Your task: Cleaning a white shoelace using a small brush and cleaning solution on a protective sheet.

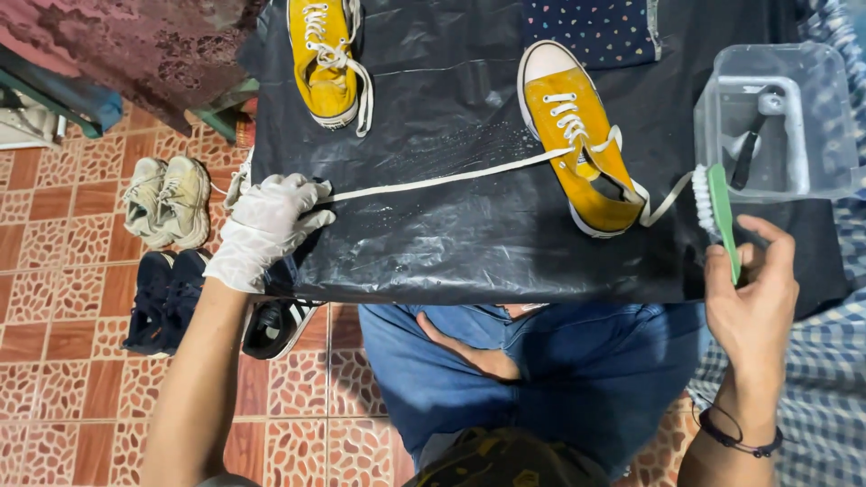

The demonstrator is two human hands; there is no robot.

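A yellow canvas sneaker (577, 135) lies on a black plastic sheet (451, 243), its white lace (451, 176) pulled out long to the left. My left hand (266, 225), in a white glove, pinches the lace's far end at the sheet's left edge and holds it taut. My right hand (753, 307) is bare and grips a green brush (719, 212) with white bristles. The bristles face left, close to the lace's other end beside the sneaker's heel. A second yellow sneaker (327, 63) rests at the sheet's top left.
A clear plastic tub (794, 117) at top right holds a dark-handled tool (749, 149). A beige pair (167, 203), a navy pair (167, 302) and a black-and-white shoe (275, 326) sit on the tiled floor. Below the sheet is a person in blue jeans (541, 379).
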